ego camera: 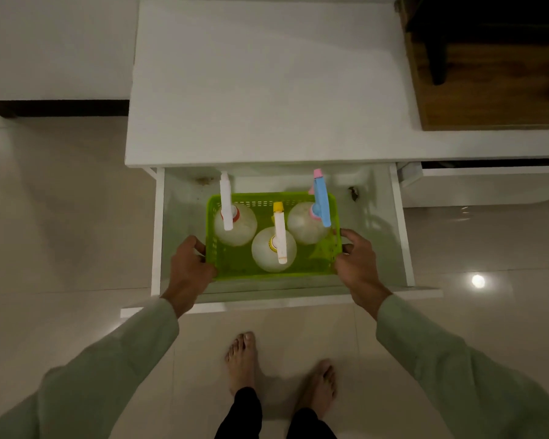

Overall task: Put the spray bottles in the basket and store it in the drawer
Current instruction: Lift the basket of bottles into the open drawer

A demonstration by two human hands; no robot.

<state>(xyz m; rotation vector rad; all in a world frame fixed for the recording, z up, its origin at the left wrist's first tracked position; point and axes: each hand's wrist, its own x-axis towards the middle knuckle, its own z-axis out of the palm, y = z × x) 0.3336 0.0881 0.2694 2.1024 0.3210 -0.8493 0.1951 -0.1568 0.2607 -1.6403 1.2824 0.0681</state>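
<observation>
A green plastic basket (235, 264) sits inside the open white drawer (403, 236). Three clear spray bottles stand upright in it: one with a white trigger head (226, 204) at the back left, one with a yellow and white head (279, 232) at the front middle, one with a blue and pink head (321, 198) at the back right. My left hand (189, 267) grips the basket's left rim. On the basket's right rim my right hand (357, 264) has its fingers curled over the edge.
The drawer belongs to a white cabinet whose flat top (267, 83) fills the upper middle. A wooden surface (495, 80) lies at the upper right. My bare feet (279, 365) stand on the glossy tiled floor (61, 217) just before the drawer front.
</observation>
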